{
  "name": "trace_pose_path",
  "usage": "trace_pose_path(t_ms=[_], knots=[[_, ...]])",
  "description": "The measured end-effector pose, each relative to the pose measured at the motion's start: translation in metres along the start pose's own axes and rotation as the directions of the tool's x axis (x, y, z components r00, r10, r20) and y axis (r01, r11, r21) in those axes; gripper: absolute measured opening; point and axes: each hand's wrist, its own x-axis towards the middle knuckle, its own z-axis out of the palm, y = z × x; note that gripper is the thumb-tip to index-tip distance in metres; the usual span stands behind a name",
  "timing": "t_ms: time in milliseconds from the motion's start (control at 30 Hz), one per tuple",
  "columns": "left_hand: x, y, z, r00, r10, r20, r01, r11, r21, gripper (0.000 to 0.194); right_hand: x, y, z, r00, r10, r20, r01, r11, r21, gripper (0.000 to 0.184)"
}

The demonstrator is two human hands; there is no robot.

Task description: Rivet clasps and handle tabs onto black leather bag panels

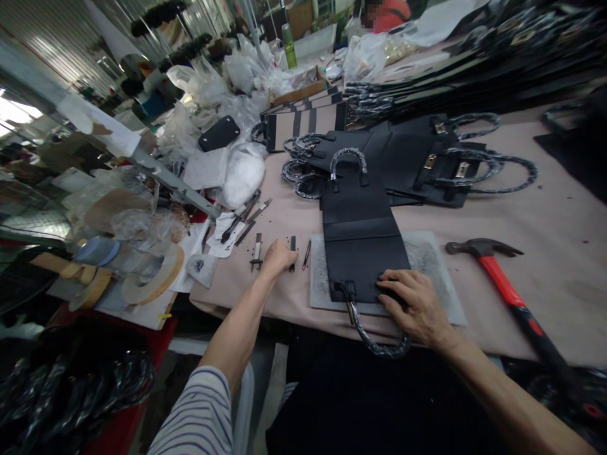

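A black bag panel with wrapped handles at both ends lies over a grey slab. My right hand rests on its near right corner, fingers apart on the surface. The near handle hangs past the table edge beside that hand. To the left, my left hand is closed, its fingertips on a small dark metal tool whose ends show above and below them. Next to it lie a thin pointed tool and a metal tool with a crosspiece.
A red-handled hammer lies at the right. More black bag panels with handles are stacked behind. Tape rolls and plastic bags crowd the left, beside a slanted metal post. A person in red is at the back.
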Motion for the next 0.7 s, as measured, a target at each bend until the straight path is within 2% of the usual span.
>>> trace_pose_path(t_ms=[133, 233, 267, 300, 367, 433, 467, 567, 700], knots=[[-0.011, -0.017, -0.002, 0.998, 0.022, 0.062, -0.003, 0.959, -0.283, 0.019, 0.000, 0.000, 0.001, 1.000, -0.007, -0.012, 0.007, 1.000, 0.002, 0.015], [-0.027, -0.028, -0.002, 0.993, 0.065, 0.102, -0.010, 0.883, -0.468, 0.023, 0.000, 0.001, 0.001, 1.000, -0.009, -0.010, 0.009, 1.000, 0.006, 0.015], [-0.033, -0.032, -0.001, 0.990, 0.083, 0.113, -0.006, 0.833, -0.553, 0.024, 0.000, 0.002, 0.001, 1.000, -0.009, -0.009, 0.009, 1.000, 0.009, 0.015], [-0.039, -0.035, 0.000, 0.987, 0.103, 0.121, 0.002, 0.753, -0.658, 0.025, 0.000, 0.002, 0.001, 1.000, -0.011, -0.008, 0.011, 1.000, 0.011, 0.015], [-0.051, -0.039, 0.005, 0.980, 0.153, 0.129, 0.036, 0.501, -0.864, 0.029, -0.001, 0.002, 0.002, 1.000, -0.016, -0.009, 0.016, 1.000, 0.010, 0.014], [-0.062, -0.042, 0.011, 0.972, 0.201, 0.118, 0.070, 0.233, -0.970, 0.034, -0.001, 0.003, 0.002, 1.000, -0.019, -0.008, 0.020, 1.000, 0.001, 0.014], [-0.068, -0.043, 0.014, 0.969, 0.219, 0.110, 0.077, 0.151, -0.986, 0.036, -0.002, 0.003, 0.002, 1.000, -0.019, -0.005, 0.019, 1.000, -0.004, 0.014], [-0.082, -0.041, 0.022, 0.966, 0.247, 0.081, 0.080, 0.012, -0.997, 0.040, -0.003, 0.004, 0.003, 1.000, -0.017, 0.005, 0.017, 1.000, -0.015, 0.014], [-0.095, -0.037, 0.028, 0.955, 0.293, 0.036, 0.055, -0.055, -0.997, 0.047, -0.003, 0.005, 0.003, 1.000, -0.025, 0.002, 0.025, 1.000, -0.008, 0.014]])
